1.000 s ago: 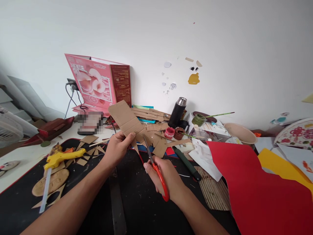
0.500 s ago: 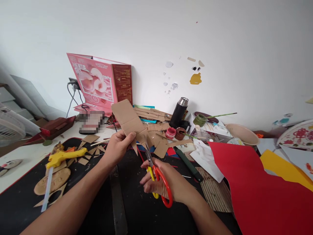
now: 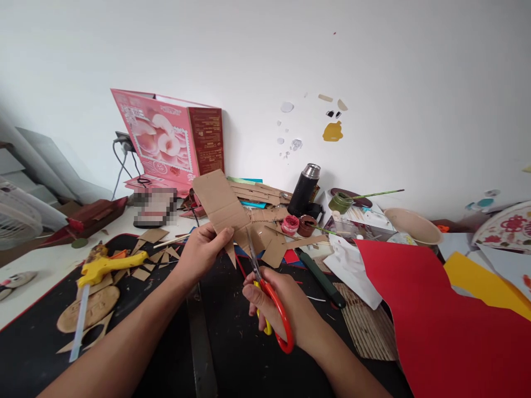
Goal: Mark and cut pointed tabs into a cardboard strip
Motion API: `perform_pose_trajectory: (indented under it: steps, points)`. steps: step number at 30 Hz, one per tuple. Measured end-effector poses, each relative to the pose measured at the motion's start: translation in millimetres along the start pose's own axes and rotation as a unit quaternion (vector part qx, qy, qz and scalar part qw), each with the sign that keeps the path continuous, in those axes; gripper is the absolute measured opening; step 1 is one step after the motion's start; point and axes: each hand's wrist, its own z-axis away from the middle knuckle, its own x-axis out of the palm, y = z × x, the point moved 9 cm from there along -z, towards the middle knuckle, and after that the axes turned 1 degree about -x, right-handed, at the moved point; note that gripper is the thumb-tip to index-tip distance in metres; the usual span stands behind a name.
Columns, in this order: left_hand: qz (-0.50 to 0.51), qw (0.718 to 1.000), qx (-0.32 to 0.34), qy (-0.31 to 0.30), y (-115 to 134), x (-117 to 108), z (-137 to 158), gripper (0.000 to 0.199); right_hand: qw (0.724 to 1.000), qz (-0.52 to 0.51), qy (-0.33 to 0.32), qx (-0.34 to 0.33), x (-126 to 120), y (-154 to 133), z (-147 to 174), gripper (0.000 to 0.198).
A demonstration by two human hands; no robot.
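Observation:
Pinched between the thumb and fingers of my left hand (image 3: 206,249) is a piece of brown cardboard (image 3: 219,199), raised above the black mat (image 3: 244,365). A pointed strip hangs from its lower edge. My right hand (image 3: 282,304) is closed around the scissors (image 3: 279,315), which have one red and one yellow handle loop. Their blades point up and away from me and meet the cardboard's lower right edge. How far the blades are parted is hard to make out.
A yellow hot glue gun (image 3: 103,268) lies at left among cardboard scraps. A steel ruler (image 3: 201,337) lies on the mat below my hands. Beyond stand a black thermos (image 3: 305,190) and paint jars (image 3: 290,224). Red paper (image 3: 440,309) and a green cutter (image 3: 321,279) are at right.
The cardboard and my left hand have shifted slightly right and tilted. The fingers of my right hand have drawn in, and the scissor handles look closer together.

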Motion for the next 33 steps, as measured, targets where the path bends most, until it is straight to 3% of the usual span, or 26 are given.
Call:
perform_pose_trajectory:
  steps: [9,19,33]
  points:
    - [-0.049,0.998,0.022,-0.020,10,4,2,0.052,0.999,0.037,0.006,0.016,-1,8,1,0.048]
    - [-0.045,0.999,0.002,-0.032,-1,6,0,0.054,0.995,0.096,0.023,0.003,-4,6,-3,0.035]
    - [-0.029,0.999,-0.009,-0.037,-9,8,-1,0.044,0.993,0.113,0.027,0.009,-3,2,-2,0.043]
